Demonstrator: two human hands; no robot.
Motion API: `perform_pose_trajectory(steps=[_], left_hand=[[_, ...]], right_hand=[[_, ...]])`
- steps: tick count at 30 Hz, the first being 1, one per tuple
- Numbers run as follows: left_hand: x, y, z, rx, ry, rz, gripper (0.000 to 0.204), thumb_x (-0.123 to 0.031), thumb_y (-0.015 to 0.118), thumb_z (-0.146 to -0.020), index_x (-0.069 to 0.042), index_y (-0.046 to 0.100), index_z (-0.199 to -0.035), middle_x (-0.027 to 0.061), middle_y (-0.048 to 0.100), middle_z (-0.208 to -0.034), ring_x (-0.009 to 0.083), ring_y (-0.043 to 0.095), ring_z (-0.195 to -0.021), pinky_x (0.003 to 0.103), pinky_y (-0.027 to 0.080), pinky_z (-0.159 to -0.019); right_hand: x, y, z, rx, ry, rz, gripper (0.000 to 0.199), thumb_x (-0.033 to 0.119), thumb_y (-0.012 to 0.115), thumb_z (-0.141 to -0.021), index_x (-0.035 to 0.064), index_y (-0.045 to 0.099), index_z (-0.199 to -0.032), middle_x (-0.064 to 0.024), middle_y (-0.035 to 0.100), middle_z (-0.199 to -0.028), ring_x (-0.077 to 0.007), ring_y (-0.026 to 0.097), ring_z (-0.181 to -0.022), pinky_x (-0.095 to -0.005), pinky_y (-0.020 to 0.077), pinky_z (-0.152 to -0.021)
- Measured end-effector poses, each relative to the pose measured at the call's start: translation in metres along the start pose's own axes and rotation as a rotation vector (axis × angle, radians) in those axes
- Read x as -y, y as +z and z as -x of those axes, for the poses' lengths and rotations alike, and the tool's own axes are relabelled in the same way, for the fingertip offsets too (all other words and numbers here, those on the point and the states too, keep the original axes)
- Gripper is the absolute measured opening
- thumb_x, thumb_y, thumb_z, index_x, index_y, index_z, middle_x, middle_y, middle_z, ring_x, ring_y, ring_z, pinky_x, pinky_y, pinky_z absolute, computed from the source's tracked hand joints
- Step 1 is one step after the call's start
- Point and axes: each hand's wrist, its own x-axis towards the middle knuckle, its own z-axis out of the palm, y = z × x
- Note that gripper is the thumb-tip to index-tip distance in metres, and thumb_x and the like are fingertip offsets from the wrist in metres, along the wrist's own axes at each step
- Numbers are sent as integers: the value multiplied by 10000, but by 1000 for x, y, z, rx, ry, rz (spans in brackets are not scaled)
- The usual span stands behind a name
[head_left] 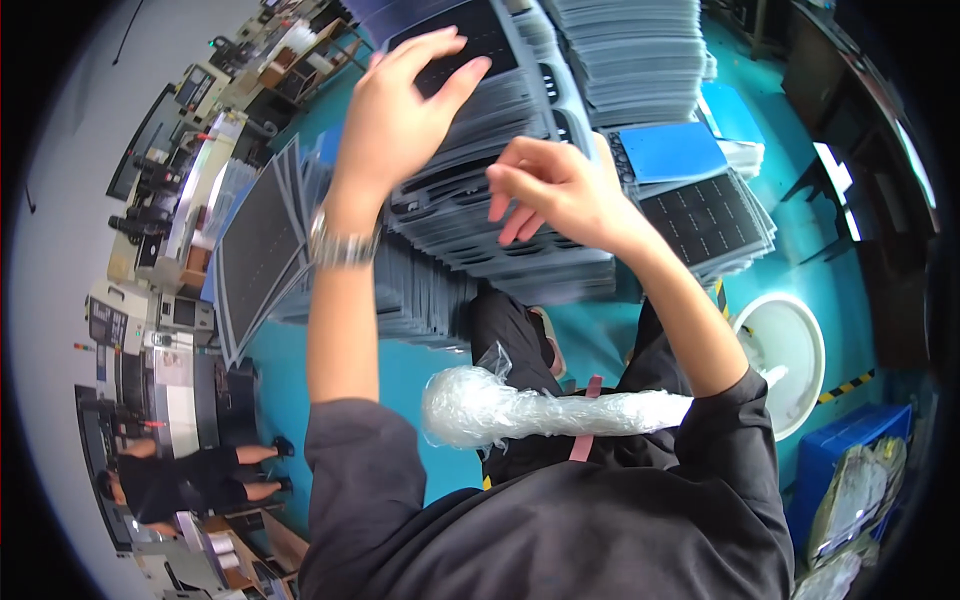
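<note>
My left hand (405,115), with a metal watch on the wrist, is raised over the top of a tall stack of thin grey and black plastic trays (515,110). Its fingers are spread and hold nothing. Lower and to the right, my right hand (565,195) hangs in front of more stacked dark trays (450,205), its fingers loosely bent and apart, with nothing visible in them. Across my lap lies a roll of clear stretch film (465,408), bulging at its left end; my right upper arm is close to its other end.
Leaning trays (262,240) stand at the left; another tall stack (635,60) rises at the far right. A blue sheet (672,152) and dark trays (705,222) lie near it. A round white container (785,365) and a blue bin (835,480) are right. Another person (185,478) stands by machines.
</note>
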Motion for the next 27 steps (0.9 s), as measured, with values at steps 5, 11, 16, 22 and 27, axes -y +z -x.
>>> perform_pose_trajectory(steps=[5, 11, 16, 22, 27], left_hand=[[40, 58, -46, 306, -175, 126, 707, -523, 812, -853, -28, 683, -1340, 192, 597, -1464, 310, 521, -1421, 370, 402, -1168], [60, 63, -52, 420, -267, 494, 579, -348, 865, -855, -60, 699, -1328, 174, 607, -1460, 230, 472, -1463, 345, 352, -1193], [66, 61, -51, 424, -256, 483, 521, -329, 851, -873, -60, 717, -1299, 165, 616, -1450, 232, 475, -1461, 345, 362, -1191], [54, 64, -43, 394, -244, 463, 525, -311, 839, -888, -62, 697, -1328, 166, 598, -1470, 237, 451, -1478, 355, 353, -1202], [57, 61, -45, 417, -279, 492, 415, -207, 775, -950, -70, 694, -1334, 110, 604, -1477, 208, 419, -1497, 336, 305, -1235]], right_hand=[[-5, -12, 14, 7, 53, 49, 324, 280, 569, -1071, -38, 631, -1088, -104, 735, -872, -184, 754, -688, -279, 583, -611], [-12, -36, 11, -43, 40, 60, 410, 341, 546, -1079, -54, 655, -1090, -108, 742, -873, -199, 760, -692, -285, 588, -617], [-1, -49, -1, -122, -9, 20, 398, 327, 542, -1075, -50, 670, -1070, -99, 745, -859, -187, 761, -693, -266, 591, -643], [7, -66, -11, -226, -95, 26, 392, 330, 532, -1079, -34, 677, -1076, -93, 741, -856, -169, 755, -703, -255, 589, -656], [5, -63, -16, -213, -86, 43, 395, 330, 532, -1079, -38, 676, -1078, -91, 739, -854, -164, 753, -705, -257, 592, -659]])
